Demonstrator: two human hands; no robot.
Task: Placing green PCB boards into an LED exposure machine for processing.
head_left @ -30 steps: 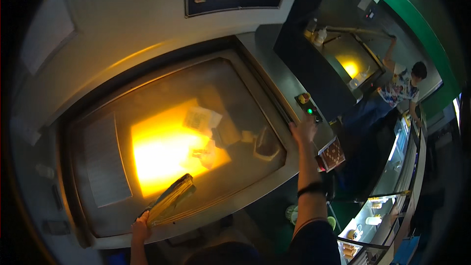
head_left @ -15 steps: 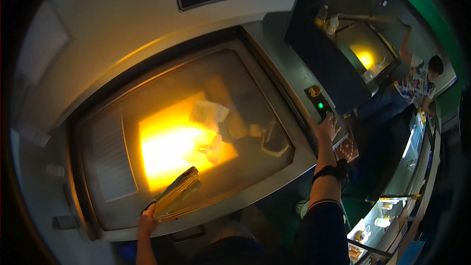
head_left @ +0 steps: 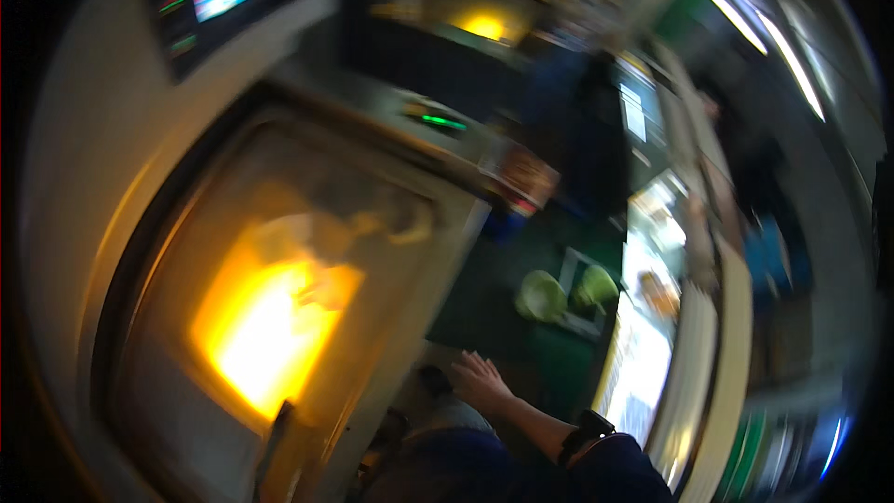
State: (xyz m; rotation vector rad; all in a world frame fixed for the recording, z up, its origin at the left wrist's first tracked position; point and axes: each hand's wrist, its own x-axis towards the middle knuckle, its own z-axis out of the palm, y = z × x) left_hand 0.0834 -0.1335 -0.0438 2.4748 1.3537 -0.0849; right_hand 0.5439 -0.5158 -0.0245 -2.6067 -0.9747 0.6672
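Since half a second before, the view had swung to the right, and the right hand (head_left: 480, 380) had come away from the button panel (head_left: 435, 117) to a place close in front of the body. Its fingers were spread and nothing was seen in them. As the left hand did not show, I could not tell whether it was clamped on the bundle (head_left: 275, 442). This bundle was low at the left, over the near part of the surface (head_left: 412, 293), much blurred; whether it touched was not clear.

In my judgement, the bundle could slip or knock the rim if the body turned while the eyes were elsewhere. Its tip pointed toward the bright patch (head_left: 270, 345), whose glare could hide small loose pieces.

For moving, the right hand had some room beyond the edge of the surface, above the dark floor (head_left: 470, 303). Farther away, two pale green bins (head_left: 542, 296) limited this room, and next to them ran the lit shelf (head_left: 638, 354). A brown box (head_left: 523, 175) stood near the far corner; a sleeve could catch it.
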